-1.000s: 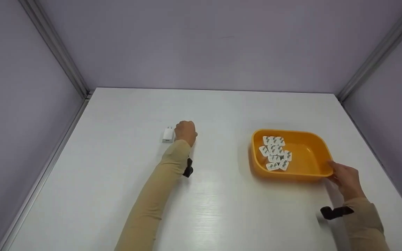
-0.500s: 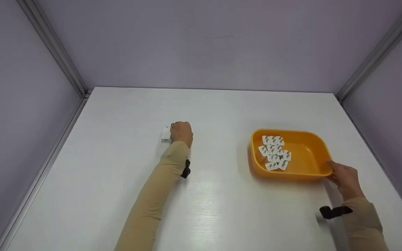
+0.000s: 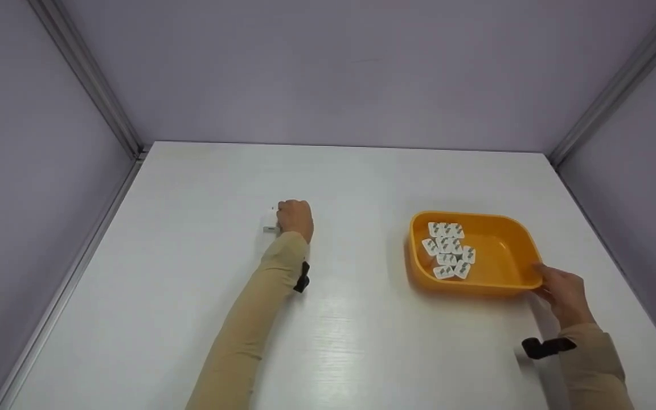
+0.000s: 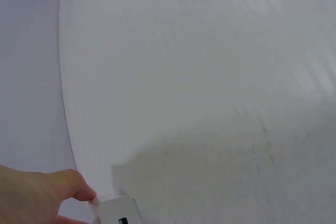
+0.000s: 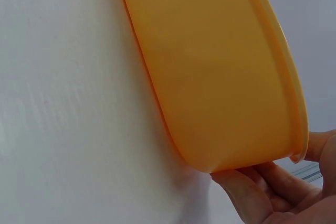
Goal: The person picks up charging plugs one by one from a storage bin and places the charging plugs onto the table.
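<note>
My left hand (image 3: pixel 295 218), fingers curled, touches a white, boxy plastic charger (image 3: pixel 270 229) on the smooth white table (image 3: pixel 356 364); whether it pinches, I cannot tell. Likely light, rigid and slick, the charger suits a grip across its long sides. My right hand (image 3: pixel 565 291) grips a rounded orange plastic tray (image 3: pixel 501 263).

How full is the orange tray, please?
The orange tray is partly full: white pieces lie toward its left; its right side is bare.
</note>
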